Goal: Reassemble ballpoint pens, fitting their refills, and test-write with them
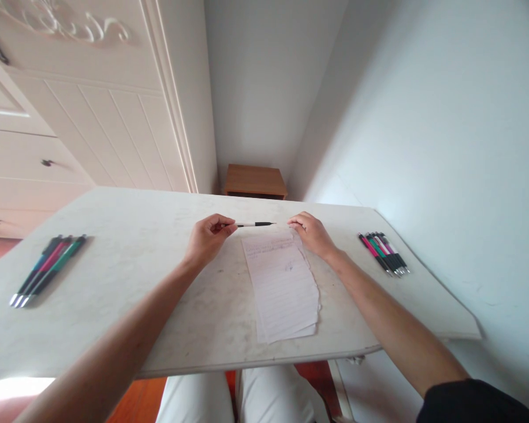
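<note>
My left hand (210,236) is closed in a pinch around one end of a pen (251,224) with a white barrel and a black grip. The pen lies level, its thin dark point facing right. Across a short gap, my right hand (312,232) has its fingertips pressed together just above the top edge of the paper; anything between them is too small to make out. Below both hands rest torn, lined paper sheets (284,294) with handwriting along the top and a small scribble.
Several pens (50,269) in blue, pink and green lie side by side at the table's left. Another row of pens (383,254) lies at the right, near the wall. The white table (167,329) borders a cream cabinet (127,117); a wooden box-like piece (255,179) stands beyond.
</note>
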`<state>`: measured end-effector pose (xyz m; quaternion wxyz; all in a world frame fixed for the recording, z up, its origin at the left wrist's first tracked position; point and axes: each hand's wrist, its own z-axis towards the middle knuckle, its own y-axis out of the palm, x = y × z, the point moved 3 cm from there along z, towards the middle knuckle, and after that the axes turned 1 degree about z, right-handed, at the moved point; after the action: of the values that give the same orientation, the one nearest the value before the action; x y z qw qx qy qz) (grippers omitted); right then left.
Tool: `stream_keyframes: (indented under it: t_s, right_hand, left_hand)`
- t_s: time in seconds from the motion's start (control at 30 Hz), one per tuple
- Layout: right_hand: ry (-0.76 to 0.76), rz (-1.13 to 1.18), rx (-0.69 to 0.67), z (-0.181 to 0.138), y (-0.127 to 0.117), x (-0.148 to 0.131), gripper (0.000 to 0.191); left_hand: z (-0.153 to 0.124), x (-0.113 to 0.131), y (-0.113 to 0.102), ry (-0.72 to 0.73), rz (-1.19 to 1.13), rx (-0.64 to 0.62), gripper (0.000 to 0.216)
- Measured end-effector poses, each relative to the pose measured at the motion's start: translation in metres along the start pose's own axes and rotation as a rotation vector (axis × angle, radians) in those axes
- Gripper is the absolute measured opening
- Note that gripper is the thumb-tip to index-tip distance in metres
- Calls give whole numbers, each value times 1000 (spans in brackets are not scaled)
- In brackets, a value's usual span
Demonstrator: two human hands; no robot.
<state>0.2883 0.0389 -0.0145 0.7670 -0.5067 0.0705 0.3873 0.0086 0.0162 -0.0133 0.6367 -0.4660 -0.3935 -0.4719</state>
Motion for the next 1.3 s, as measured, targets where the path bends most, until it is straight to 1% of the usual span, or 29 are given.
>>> stream_keyframes:
  t_s: [0.2, 0.37, 0.47, 0.83, 1.1, 1.3]
  right_hand:
    - [119, 293, -4, -2, 6, -10, 17]
    - [143, 435, 18, -3, 10, -18, 22]
    - [155, 461, 30, -4, 10, -19, 25]
    - [169, 450, 28, -5, 12, -18, 23]
    - [230, 583, 12, -7, 19, -19, 29]
    - [284, 662, 15, -7, 21, -21, 34]
  left_hand:
    - [0, 0, 0, -6, 29, -21, 29]
    - [0, -1, 0, -5, 45, -25, 30]
    - [0, -1, 1, 0, 42, -38, 29]
    - [0, -3, 2, -7, 10, -45, 27]
    - [-1, -2, 3, -4, 3, -69, 31]
    - [-2, -2, 4, -20, -50, -88, 33]
